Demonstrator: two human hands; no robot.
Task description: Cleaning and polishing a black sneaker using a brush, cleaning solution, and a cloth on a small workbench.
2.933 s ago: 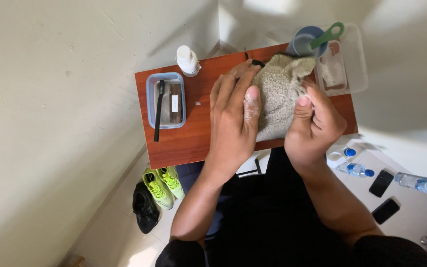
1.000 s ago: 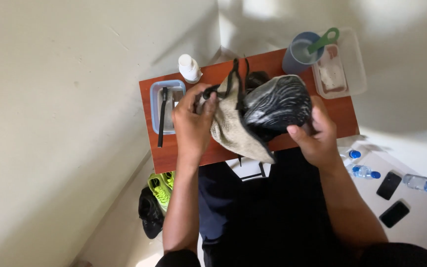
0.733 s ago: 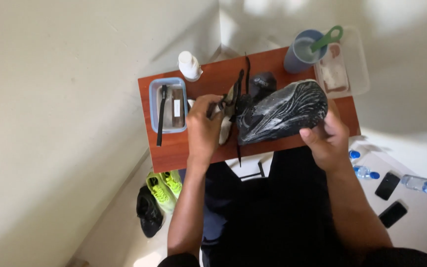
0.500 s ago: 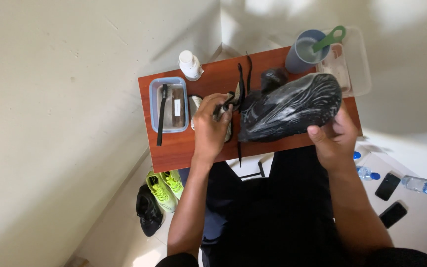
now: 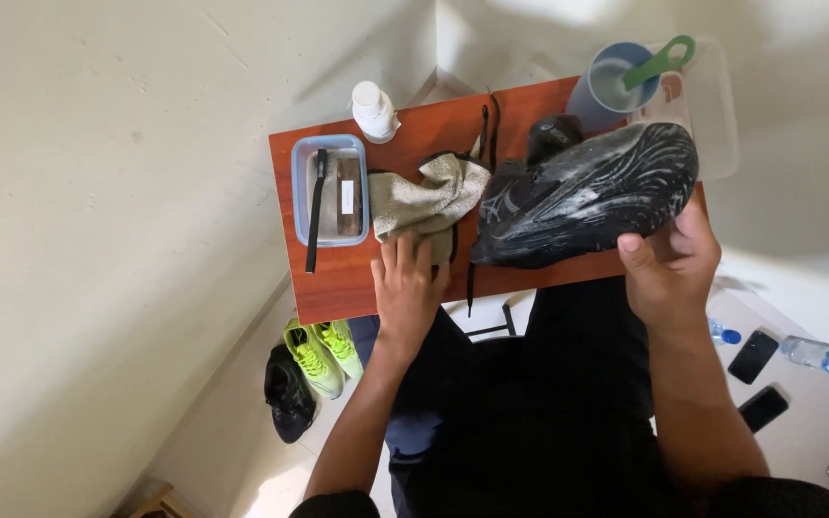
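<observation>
Head view, looking straight down: we see a small reddish-brown table (image 5: 338, 288) with both of our hands at its near edge. Our right hand (image 5: 669, 264) grips a black shoe (image 5: 587, 192) from below, thumb laid up against the sole and fingers curled behind it. The shoe lies on its side above that hand, sole facing us and streaked with white foam, stretching from the table's middle to its right end. Its black laces (image 5: 485, 129) trail toward the far edge of the table.

Our left hand (image 5: 407, 288) lies flat and spread, holding nothing; its fingertips (image 5: 403, 251) rest on the near edge of a beige towel (image 5: 424, 197). The towel lies crumpled on the table directly beyond that hand, between a blue-rimmed container (image 5: 330, 187) on the left and the shoe on the right, touching the shoe's near end.

The container holds a black-handled brush (image 5: 316, 206) whose handle overhangs its near rim. A white bottle (image 5: 373, 99) stands at the far edge of the table. A blue cup (image 5: 611, 86) with a green-handled tool (image 5: 662, 60) in it stands at the far right corner, just beside a clear plastic tub (image 5: 717, 105).

On the floor to the left sit neon-yellow sneakers (image 5: 319, 355); to the right lie water bottles (image 5: 827, 357) and two phones (image 5: 755, 353).
</observation>
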